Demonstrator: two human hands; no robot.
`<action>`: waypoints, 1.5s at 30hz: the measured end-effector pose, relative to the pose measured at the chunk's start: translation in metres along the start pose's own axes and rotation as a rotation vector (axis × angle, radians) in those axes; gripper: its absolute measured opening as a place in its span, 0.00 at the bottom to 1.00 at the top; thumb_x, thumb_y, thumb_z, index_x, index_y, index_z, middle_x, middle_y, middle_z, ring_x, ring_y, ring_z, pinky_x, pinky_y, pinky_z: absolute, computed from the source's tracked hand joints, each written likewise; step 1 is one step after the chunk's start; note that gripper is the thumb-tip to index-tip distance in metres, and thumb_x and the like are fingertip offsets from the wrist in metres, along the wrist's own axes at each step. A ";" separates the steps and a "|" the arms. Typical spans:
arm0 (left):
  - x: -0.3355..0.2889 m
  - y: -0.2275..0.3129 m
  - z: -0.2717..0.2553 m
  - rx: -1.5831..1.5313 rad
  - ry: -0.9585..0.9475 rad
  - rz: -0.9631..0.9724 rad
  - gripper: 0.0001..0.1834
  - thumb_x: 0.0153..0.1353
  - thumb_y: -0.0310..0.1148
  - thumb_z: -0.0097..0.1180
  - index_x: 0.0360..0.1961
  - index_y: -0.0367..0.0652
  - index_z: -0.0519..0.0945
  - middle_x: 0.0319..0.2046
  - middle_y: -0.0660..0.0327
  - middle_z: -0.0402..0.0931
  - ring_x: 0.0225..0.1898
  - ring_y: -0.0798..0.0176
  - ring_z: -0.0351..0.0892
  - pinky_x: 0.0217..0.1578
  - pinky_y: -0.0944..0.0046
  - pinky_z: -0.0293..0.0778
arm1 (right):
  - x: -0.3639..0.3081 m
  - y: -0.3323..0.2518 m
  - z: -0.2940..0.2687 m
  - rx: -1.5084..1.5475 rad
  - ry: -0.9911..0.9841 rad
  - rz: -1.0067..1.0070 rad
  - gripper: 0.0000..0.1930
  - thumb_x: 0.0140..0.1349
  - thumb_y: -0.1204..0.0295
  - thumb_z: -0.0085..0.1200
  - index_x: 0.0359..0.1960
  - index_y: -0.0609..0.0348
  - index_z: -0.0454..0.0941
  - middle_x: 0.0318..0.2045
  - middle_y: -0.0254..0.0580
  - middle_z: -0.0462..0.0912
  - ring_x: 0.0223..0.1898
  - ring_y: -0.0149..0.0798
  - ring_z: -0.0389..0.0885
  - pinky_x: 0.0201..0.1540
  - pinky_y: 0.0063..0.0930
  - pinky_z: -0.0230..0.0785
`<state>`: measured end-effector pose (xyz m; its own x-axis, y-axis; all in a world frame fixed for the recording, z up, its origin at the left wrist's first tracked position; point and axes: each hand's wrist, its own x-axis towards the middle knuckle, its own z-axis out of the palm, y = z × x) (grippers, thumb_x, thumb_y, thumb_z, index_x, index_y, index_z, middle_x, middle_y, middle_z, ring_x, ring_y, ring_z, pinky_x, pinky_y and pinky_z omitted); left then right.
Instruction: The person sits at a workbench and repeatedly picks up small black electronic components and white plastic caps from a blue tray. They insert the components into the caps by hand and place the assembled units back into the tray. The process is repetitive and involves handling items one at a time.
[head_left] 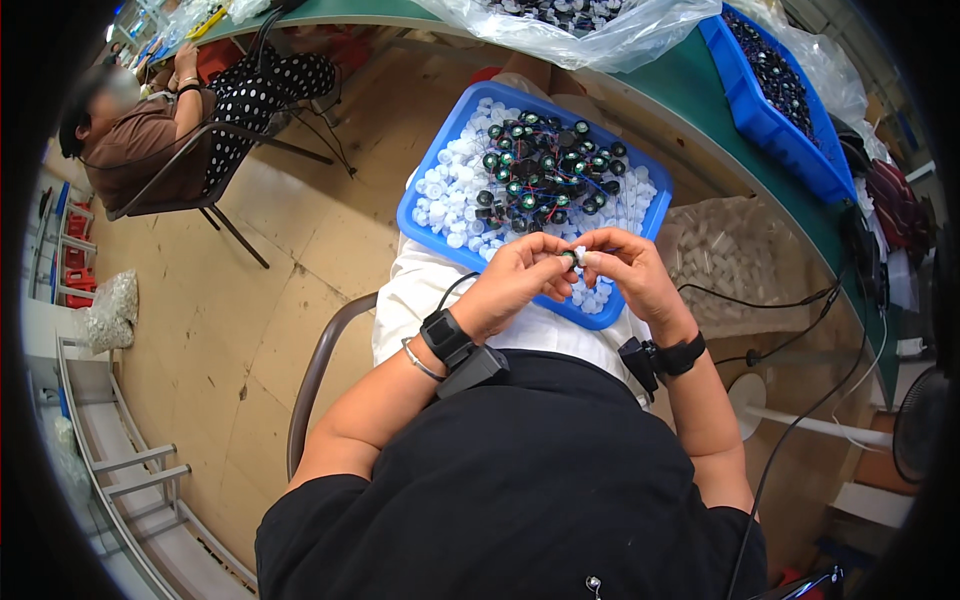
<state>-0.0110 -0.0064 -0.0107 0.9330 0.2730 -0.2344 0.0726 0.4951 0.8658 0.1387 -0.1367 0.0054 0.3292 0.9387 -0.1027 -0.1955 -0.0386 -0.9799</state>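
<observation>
My left hand (515, 278) pinches a small round black component with a green face (569, 257) between thumb and fingertips. Against it, the fingertips of my right hand (636, 276) grip a small white plastic cap (581, 255). Both hands meet above the near edge of a blue tray (407, 212) resting on my lap. Loose white plastic caps (450, 200) fill much of that tray. On top of them lies a heap of black round components (545, 170) with thin red and blue wires. My fingers partly cover the two held pieces.
A green table (675, 95) curves around the far and right sides. On it stand a blue bin (775, 90) of black parts and a clear plastic bag (610, 45). A transparent bag of pale pieces (735, 250) sits at right, near black cables. Another person (150, 140) sits far left.
</observation>
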 end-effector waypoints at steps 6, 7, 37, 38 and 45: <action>0.003 -0.007 -0.002 0.187 0.036 -0.003 0.12 0.61 0.30 0.51 0.44 0.35 0.73 0.32 0.60 0.77 0.29 0.71 0.76 0.33 0.71 0.74 | -0.001 0.000 0.004 -0.160 -0.038 0.034 0.10 0.60 0.72 0.57 0.41 0.64 0.79 0.32 0.34 0.81 0.29 0.24 0.76 0.34 0.19 0.70; 0.003 -0.008 -0.003 0.228 0.034 0.001 0.12 0.61 0.30 0.50 0.44 0.35 0.73 0.31 0.60 0.77 0.29 0.72 0.76 0.33 0.71 0.74 | -0.002 0.000 0.005 -0.161 -0.036 0.034 0.10 0.60 0.72 0.57 0.41 0.64 0.79 0.32 0.35 0.81 0.29 0.24 0.76 0.34 0.19 0.70; 0.003 -0.003 -0.002 0.288 0.094 0.324 0.14 0.61 0.28 0.59 0.47 0.35 0.74 0.36 0.60 0.80 0.36 0.71 0.79 0.38 0.71 0.76 | 0.004 0.011 0.003 0.176 0.100 0.091 0.10 0.64 0.70 0.54 0.42 0.63 0.78 0.28 0.33 0.79 0.28 0.24 0.74 0.32 0.18 0.69; 0.003 -0.004 -0.002 0.309 0.097 0.323 0.14 0.60 0.28 0.59 0.46 0.35 0.74 0.36 0.60 0.80 0.36 0.71 0.79 0.38 0.71 0.76 | 0.004 0.011 0.002 0.182 0.098 0.110 0.10 0.64 0.70 0.54 0.41 0.63 0.77 0.29 0.33 0.79 0.28 0.23 0.75 0.32 0.18 0.69; 0.003 -0.006 -0.003 0.389 0.118 0.304 0.14 0.60 0.28 0.60 0.46 0.35 0.76 0.36 0.60 0.81 0.35 0.72 0.79 0.38 0.72 0.76 | 0.005 0.013 0.005 0.118 0.115 0.098 0.10 0.65 0.71 0.53 0.42 0.64 0.77 0.30 0.35 0.80 0.31 0.25 0.77 0.35 0.19 0.71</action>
<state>-0.0103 -0.0058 -0.0180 0.8880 0.4592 0.0252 -0.0494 0.0407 0.9980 0.1332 -0.1309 -0.0072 0.4050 0.8870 -0.2219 -0.3361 -0.0812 -0.9383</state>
